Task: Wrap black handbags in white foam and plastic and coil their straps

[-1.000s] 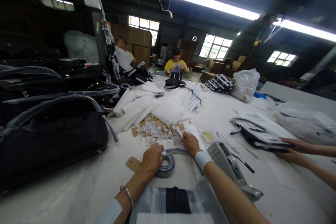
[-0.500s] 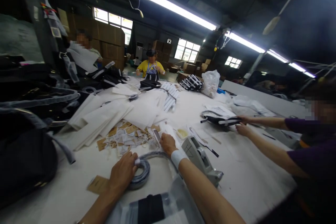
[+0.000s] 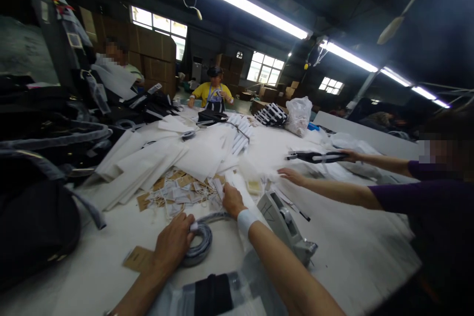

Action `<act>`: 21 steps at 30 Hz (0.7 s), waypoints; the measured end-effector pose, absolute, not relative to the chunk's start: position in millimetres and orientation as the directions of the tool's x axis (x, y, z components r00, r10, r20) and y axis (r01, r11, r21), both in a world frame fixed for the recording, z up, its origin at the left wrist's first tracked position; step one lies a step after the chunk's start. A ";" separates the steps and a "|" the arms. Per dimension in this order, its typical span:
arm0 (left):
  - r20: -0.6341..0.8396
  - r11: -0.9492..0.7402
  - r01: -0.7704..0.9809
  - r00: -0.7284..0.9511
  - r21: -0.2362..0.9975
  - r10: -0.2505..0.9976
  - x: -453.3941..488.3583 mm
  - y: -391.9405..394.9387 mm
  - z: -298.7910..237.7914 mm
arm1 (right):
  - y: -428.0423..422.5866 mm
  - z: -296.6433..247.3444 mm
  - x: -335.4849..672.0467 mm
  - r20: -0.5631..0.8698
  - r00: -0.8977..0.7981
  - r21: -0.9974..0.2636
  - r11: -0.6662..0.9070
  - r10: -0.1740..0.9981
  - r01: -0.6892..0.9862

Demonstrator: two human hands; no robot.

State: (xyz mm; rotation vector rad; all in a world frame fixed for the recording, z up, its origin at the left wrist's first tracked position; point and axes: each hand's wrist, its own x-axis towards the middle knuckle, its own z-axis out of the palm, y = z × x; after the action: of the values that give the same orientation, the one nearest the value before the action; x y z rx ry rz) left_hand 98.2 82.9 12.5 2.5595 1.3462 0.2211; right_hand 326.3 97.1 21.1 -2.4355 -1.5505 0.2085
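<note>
My left hand is closed on the edge of a coiled strap in a grey, plastic-like wrap, with a bit of white at the fingertips. From the coil, the strap's tail runs right towards my right wrist, where a white band sits. My right hand is closed, its fingers bent down beside a pale flat strip; what they hold is hidden. Just left of it lies a heap of brown and white tags with strings. Below my arms is a clear-wrapped item with a black band.
A grey tape dispenser stands right of my right forearm. White sheets are piled ahead, and black bags crowd the left. A co-worker's hand reaches in from the right; the other holds a black strapped item. A brown tag lies near.
My right hand has shifted slightly left and up; my left hand stays at the coil. The co-worker's one hand has let go of the black item and stretched left over the table.
</note>
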 end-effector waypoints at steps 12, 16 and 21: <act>0.019 -0.514 0.794 0.538 0.326 0.843 99.1 77.1 16.0 | 115.4 14.4 337.3 -0.038 0.412 -0.327 -0.401 0.910 0.856; 0.013 -0.513 0.788 0.542 0.340 0.841 99.4 77.4 16.6 | 121.3 19.5 338.5 -0.100 0.382 -0.272 -0.394 0.919 0.878; 0.018 -0.511 0.783 0.540 0.354 0.841 98.7 77.0 16.7 | 115.7 24.1 330.1 -0.037 0.342 -0.179 -0.342 0.939 0.922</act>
State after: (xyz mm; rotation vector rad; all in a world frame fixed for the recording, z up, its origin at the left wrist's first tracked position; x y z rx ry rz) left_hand 98.7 77.0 16.7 2.4774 1.3476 0.2696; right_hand 330.1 115.7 24.1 -2.4668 -1.7217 0.2014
